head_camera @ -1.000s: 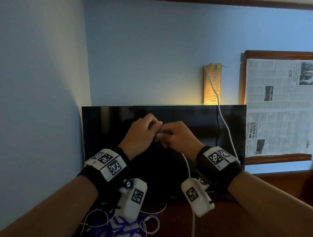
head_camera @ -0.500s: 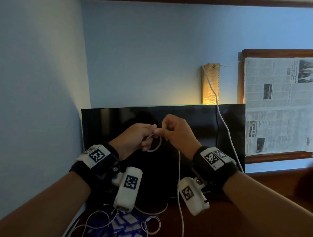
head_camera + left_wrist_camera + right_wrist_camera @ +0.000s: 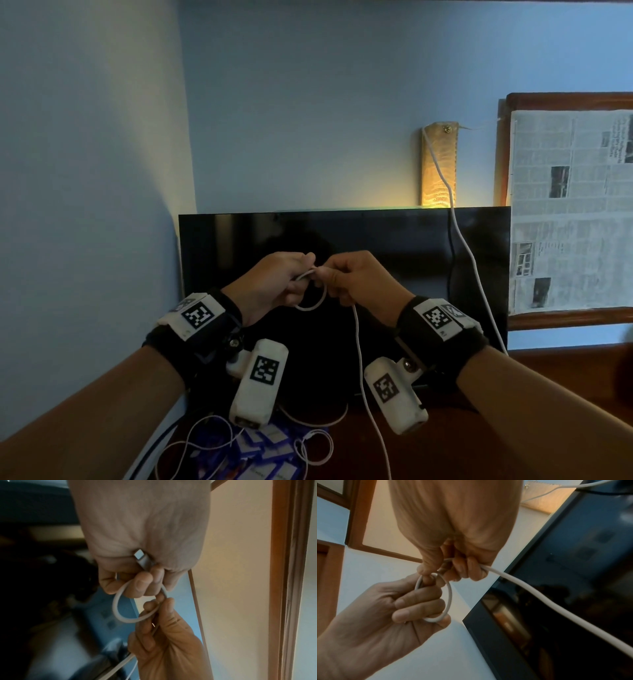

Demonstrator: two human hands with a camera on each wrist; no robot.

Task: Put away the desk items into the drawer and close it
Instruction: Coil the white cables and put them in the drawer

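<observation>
Closest to the person, low on the tabletop beneath both wrists, lie loose loops of thin white wire and a scatter of small blue-and-white cards; no drawer is in view.

Above that, the white cable hangs down from under the right hand toward the tabletop, so its long free run lies below and slightly nearer than the hands.

At chest height the two hands meet, knuckles almost touching. The left hand is closed round the cable's plug end, whose metal tip pokes out between palm and curled fingers. From there the cable bends into one small loop hanging just under the gap between the hands. The right hand is closed on the cable too, pinching it where the loop closes, the tail leaving past its little finger.

I'd judge the next wrap depends on the right hand feeding slack up from below while the left holds the coil.

Beyond the hands stands a dark monitor.
</observation>
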